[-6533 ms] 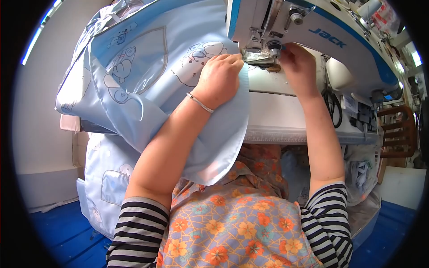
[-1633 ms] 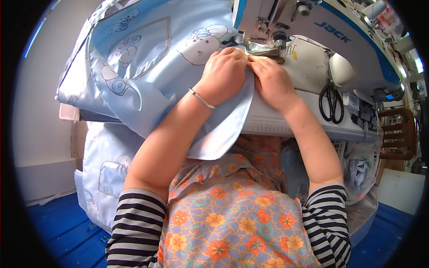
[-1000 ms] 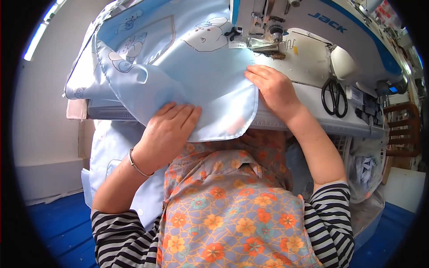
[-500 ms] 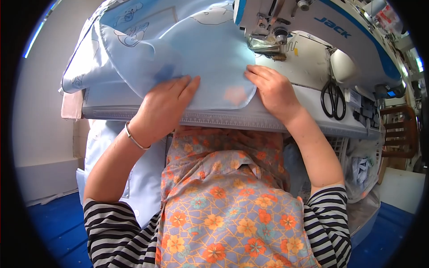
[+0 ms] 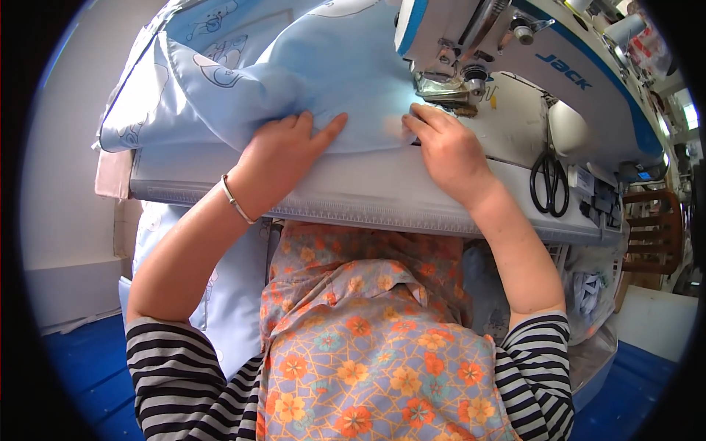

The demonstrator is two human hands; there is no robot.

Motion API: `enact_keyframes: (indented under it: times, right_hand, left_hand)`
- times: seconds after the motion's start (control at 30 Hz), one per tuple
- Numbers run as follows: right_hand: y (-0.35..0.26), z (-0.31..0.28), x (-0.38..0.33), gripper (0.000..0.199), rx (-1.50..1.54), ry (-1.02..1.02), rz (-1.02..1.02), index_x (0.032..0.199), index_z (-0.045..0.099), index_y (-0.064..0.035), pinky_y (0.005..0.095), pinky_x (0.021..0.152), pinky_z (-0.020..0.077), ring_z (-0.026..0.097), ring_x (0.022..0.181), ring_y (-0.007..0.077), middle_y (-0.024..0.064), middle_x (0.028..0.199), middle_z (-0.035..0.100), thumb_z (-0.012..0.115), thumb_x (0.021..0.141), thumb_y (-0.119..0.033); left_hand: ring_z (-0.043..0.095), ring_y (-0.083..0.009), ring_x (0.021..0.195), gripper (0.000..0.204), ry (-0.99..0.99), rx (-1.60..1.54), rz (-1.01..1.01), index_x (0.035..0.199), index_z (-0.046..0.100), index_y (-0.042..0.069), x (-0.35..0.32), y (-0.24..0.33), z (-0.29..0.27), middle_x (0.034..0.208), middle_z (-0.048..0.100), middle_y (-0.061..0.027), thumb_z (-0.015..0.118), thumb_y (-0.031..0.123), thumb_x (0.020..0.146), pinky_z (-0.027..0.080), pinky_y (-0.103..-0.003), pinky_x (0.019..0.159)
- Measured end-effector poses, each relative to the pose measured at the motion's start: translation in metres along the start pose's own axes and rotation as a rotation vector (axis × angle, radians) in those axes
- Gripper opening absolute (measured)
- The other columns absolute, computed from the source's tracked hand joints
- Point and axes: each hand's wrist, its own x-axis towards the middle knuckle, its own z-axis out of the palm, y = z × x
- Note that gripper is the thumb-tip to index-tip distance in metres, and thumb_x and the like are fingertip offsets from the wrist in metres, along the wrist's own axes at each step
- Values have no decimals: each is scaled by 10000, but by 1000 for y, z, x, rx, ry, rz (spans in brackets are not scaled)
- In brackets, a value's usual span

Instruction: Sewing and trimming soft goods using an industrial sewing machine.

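On the table (image 5: 353, 182), behind its front edge, lies the cloth (image 5: 353, 81) — left hand (image 5: 287, 154) with fingers spread on it, right hand (image 5: 450, 151) pinching its edge near the machine (image 5: 507, 51); apparently seam-guiding, needing even feed next.

Black-handled scissors (image 5: 550, 175) toward 3 o'clock, lying on the white table (image 5: 360, 175), a small white box (image 5: 581, 179) just beside them, and a printed ruler strip (image 5: 368, 214) along the near edge at centre. Farther out at 3 o'clock, a brown wooden chair (image 5: 668, 234) with slatted back; between 3 and 4, a clear plastic bag (image 5: 604, 309) holding pale strips. Whitish wall (image 5: 66, 198) at 9 o'clock, blue floor (image 5: 81, 371) at 8 and 4, bright window-like patch (image 5: 690, 115) past 2.
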Motion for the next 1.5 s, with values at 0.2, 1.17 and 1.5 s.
enact_keyframes:
  times: [0.2, 1.17, 1.5]
  right_hand:
    - [-5, 4, 2, 308, -20, 10, 17, 1072, 647, 2, 384, 906, 505, 613, 1038, 319, 173, 1134, 624, 568, 776, 32]
    - [6, 4, -4, 308, 48, 22, 76, 1040, 645, 21, 378, 930, 488, 605, 1048, 313, 166, 1115, 630, 552, 747, 23]
    - [-29, -14, -2, 212, 209, -53, 80, 920, 652, -8, 396, 837, 493, 596, 937, 319, 136, 967, 644, 645, 709, -37]
  left_hand:
    - [592, -185, 703, 520, -43, 73, -11, 1296, 540, 108, 7, 7, 1, 798, 561, -51, 565, 115, 776, 498, -283, 650]
    - [594, -266, 767, 145, 106, -552, 75, 844, 599, 66, 38, 4, -45, 787, 595, -75, 631, 186, 769, 441, -382, 803]
    - [603, -314, 824, 61, 111, -132, -335, 807, 594, 45, -82, -125, -38, 789, 619, -120, 600, 84, 853, 448, -421, 923]
